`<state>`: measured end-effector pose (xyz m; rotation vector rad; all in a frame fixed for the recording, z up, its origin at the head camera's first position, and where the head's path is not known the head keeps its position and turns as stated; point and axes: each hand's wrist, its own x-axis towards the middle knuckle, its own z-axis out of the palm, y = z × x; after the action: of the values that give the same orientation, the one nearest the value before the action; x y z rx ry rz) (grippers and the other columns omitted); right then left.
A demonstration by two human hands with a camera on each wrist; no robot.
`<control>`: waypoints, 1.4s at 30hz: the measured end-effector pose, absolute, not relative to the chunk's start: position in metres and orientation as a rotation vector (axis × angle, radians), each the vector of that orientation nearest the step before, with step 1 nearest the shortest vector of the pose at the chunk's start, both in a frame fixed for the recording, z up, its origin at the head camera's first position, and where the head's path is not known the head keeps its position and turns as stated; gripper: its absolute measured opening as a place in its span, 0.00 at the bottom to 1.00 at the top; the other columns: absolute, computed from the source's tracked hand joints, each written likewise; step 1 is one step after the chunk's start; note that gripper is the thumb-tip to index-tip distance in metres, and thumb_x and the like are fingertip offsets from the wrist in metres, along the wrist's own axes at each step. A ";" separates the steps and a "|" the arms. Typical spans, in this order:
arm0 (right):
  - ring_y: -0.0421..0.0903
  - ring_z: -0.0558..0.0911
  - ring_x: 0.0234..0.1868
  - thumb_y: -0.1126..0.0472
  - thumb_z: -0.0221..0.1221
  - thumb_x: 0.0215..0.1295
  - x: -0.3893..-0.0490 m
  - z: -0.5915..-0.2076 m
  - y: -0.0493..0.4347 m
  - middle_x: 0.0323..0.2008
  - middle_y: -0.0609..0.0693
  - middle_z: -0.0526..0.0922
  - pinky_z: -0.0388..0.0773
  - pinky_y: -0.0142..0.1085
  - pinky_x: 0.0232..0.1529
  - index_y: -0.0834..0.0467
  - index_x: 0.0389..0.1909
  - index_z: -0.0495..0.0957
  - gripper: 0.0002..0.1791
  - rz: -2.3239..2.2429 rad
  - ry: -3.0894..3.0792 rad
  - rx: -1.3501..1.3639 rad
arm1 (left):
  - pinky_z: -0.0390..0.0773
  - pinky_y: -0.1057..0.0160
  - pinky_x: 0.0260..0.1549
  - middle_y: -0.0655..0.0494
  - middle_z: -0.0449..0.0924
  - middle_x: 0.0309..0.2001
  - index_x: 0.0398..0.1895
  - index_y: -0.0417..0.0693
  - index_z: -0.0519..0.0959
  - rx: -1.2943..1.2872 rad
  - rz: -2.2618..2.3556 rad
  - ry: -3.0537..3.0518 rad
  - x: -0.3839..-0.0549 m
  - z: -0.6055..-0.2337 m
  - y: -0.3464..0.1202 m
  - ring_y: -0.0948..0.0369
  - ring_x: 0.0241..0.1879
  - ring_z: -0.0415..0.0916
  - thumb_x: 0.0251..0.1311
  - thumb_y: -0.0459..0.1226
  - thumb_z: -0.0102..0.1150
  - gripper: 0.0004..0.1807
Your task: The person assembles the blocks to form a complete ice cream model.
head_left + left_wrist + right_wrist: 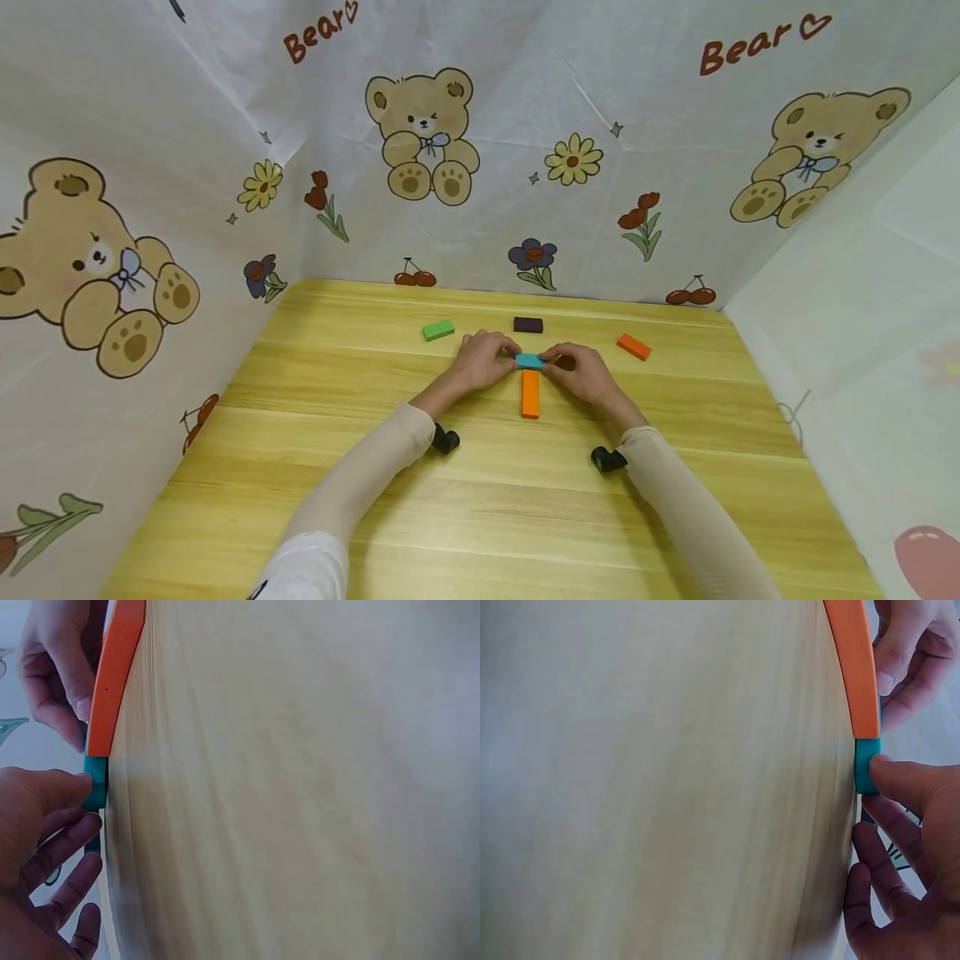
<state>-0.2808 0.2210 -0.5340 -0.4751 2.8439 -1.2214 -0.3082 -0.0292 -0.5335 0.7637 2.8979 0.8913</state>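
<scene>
Left hand (482,362), right hand (583,374) pinching blue block (529,362) at 2 ends; orange block (530,395) just beside

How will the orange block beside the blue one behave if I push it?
Lying flat with square edges, the orange block probably slides rather than rolls or tips. Its straight sides suggest it's stiff. Its smooth-looking face may be slightly slippery.

Blue block (529,362) — partly behind the hands (482,362) (583,375), long orange block (530,395) — cropped in wrist views
</scene>
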 end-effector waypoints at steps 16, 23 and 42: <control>0.51 0.86 0.54 0.56 0.69 0.74 -0.279 -0.535 0.225 0.54 0.51 0.91 0.82 0.53 0.63 0.51 0.55 0.90 0.12 -1.245 2.796 -0.493 | 0.67 0.56 0.51 0.63 0.90 0.55 0.57 0.62 0.89 0.783 0.894 2.891 -0.307 -0.537 -0.031 0.57 0.52 0.78 0.73 0.49 0.68 0.14; 0.55 0.86 0.59 0.57 0.69 0.74 -0.279 -0.535 0.225 0.55 0.52 0.91 0.79 0.56 0.68 0.52 0.55 0.90 0.12 -1.247 2.781 -0.491 | 0.68 0.55 0.51 0.62 0.90 0.54 0.56 0.61 0.90 0.797 0.883 2.899 -0.306 -0.535 -0.030 0.57 0.52 0.79 0.72 0.49 0.69 0.14; 0.53 0.87 0.55 0.49 0.66 0.77 -0.281 -0.534 0.228 0.57 0.53 0.89 0.82 0.55 0.63 0.50 0.61 0.86 0.17 -1.311 2.753 -0.464 | 0.72 0.50 0.57 0.59 0.82 0.68 0.68 0.62 0.82 0.820 0.851 2.920 -0.295 -0.534 -0.032 0.52 0.65 0.76 0.78 0.51 0.61 0.20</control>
<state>-0.2814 0.2280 -0.5339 -0.4641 2.7535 -1.3114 -0.2950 -0.0320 -0.5342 0.8202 2.9197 0.8515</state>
